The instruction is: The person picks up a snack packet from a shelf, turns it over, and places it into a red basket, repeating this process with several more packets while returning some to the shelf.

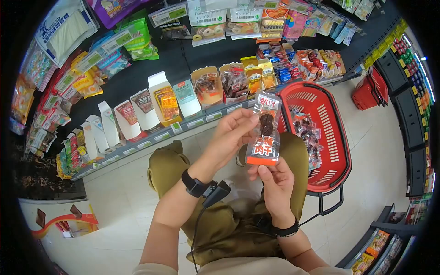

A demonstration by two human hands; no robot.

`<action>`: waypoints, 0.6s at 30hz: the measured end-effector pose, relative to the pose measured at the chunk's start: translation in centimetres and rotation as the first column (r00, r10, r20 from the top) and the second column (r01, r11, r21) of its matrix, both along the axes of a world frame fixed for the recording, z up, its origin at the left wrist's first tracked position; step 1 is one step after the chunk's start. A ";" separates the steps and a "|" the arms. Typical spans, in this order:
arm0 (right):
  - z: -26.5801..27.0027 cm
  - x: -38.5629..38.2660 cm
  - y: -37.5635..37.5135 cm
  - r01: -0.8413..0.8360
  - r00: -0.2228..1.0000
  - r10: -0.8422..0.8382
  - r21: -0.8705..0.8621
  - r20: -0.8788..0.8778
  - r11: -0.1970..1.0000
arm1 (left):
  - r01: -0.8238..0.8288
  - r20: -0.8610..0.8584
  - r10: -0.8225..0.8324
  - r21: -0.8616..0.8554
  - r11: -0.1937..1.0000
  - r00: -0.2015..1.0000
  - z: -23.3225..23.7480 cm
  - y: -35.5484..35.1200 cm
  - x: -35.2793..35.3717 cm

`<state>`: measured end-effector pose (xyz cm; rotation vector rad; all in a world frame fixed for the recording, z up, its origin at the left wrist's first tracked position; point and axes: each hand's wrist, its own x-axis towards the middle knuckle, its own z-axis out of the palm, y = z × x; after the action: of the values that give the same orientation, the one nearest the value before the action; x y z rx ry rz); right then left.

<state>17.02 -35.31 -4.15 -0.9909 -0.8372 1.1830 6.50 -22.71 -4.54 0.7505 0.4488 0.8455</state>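
Between my two hands is a small snack packet (265, 130), clear with red-and-white print, an orange bottom edge and dark pieces inside. My left hand (231, 134) pinches it by its upper left side. The fingers and thumb of my right hand (277, 185) grip its bottom edge. Just right of the packet stands a red shopping basket (343, 137), with several small packets (308, 133) lying along its left side. Behind my hands, the shelf holds an opened carton of dark-coloured packets (235, 81) and a carton of brownish packets (207, 85).
A row of opened white cartons (130, 120) lines the shelf's front edge (158, 137) on the left. Bagged snacks (208, 31) hang above. A second red basket (366, 94) stands on the floor at the right. My knees are below my hands, with a cable (196, 238) from my left wrist.
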 end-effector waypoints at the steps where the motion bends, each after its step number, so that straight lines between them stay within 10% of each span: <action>1: 0.1 -0.1 0.0 0.006 1.000 -0.006 0.002 -0.005 1.000 | 0.007 -0.013 -0.007 0.002 1.000 1.000 -0.1 0.0 0.0; 18: 0.9 2.1 0.1 0.226 0.971 -0.226 -0.013 -0.073 0.974 | 0.187 -0.119 -0.178 0.065 0.980 0.977 -0.7 1.8 4.3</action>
<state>19.16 -35.18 -3.28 -1.0111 -0.6443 1.0201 10.78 -20.91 -5.21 0.8990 0.4429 0.6525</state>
